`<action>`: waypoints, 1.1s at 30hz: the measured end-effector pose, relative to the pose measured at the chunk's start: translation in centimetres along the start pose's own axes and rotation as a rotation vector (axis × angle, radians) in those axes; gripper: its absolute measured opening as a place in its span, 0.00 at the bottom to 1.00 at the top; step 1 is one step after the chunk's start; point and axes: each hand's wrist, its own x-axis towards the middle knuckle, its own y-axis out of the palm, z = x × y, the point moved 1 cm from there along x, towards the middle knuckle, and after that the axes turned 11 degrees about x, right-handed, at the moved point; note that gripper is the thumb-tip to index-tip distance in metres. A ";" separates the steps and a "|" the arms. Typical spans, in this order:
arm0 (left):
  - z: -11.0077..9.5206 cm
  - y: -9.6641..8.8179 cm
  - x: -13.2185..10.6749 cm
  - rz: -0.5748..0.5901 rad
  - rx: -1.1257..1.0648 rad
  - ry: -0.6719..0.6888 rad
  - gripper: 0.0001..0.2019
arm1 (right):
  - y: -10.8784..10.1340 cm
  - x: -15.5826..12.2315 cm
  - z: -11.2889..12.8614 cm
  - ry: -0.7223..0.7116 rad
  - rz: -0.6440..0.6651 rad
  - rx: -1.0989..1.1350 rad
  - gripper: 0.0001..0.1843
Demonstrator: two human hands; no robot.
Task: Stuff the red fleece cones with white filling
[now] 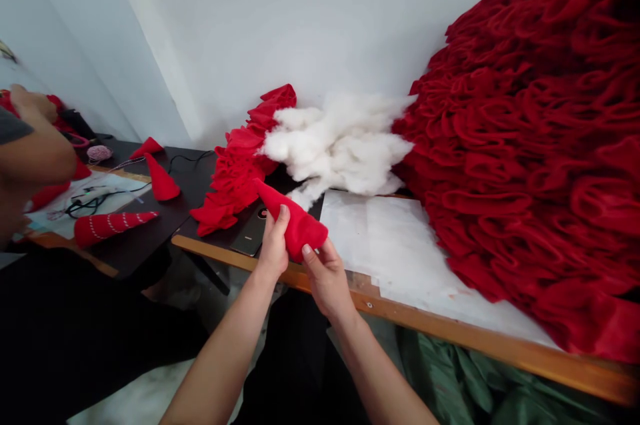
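Note:
A red felt cone (295,219) is held in front of me above the table's front edge, its tip pointing up and left. My left hand (275,243) grips its side, thumb on top. At the wide end, my right hand (327,275) pinches the rim with thumb and fingers; the cone's opening is mostly turned from view. Just behind lies a heap of fluffy white stuffing (340,145). Left of the stuffing is a row of stacked red felt pieces (233,175). A dark phone (249,233) lies on the table near my left hand.
A tall pile of red felt pieces (530,165) covers the right side. White sheeting (390,251) lies on my table. On the left table are plain red cones (161,179), a cone with white stitching (113,227) and a yarn ball (99,153); a co-worker's arm (35,145) is beside them.

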 end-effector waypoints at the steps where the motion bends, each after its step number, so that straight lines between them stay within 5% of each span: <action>1: 0.1 0.0 -0.1 0.010 0.008 -0.011 0.28 | -0.1 0.1 -0.1 -0.017 0.040 -0.103 0.19; 7: 0.3 -0.2 0.2 -0.041 -0.013 -0.035 0.27 | -0.8 0.1 -0.5 -0.289 -0.039 -0.555 0.16; 11: 0.1 0.2 0.1 -0.063 -0.081 -0.006 0.25 | -0.6 -0.7 -0.3 -0.438 -0.212 -0.558 0.16; 14: 0.0 0.6 -0.2 -0.066 -0.091 0.021 0.25 | -0.5 -1.0 -0.2 -0.499 -0.225 -0.531 0.17; 19: -0.5 0.9 -0.4 -0.068 -0.085 0.004 0.29 | -0.9 -0.7 -0.5 -0.246 -0.001 -0.346 0.18; 26: -0.8 0.7 -0.8 0.028 0.019 -0.034 0.29 | -0.6 -0.1 0.3 -0.145 0.164 -0.417 0.19; 30: -0.4 0.8 -1.1 0.031 0.041 -0.030 0.29 | 0.3 0.1 0.3 0.073 0.104 -0.053 0.24; 33: -0.4 0.9 -1.0 0.003 0.002 -0.013 0.32 | 0.8 -0.1 0.5 0.064 0.017 0.138 0.24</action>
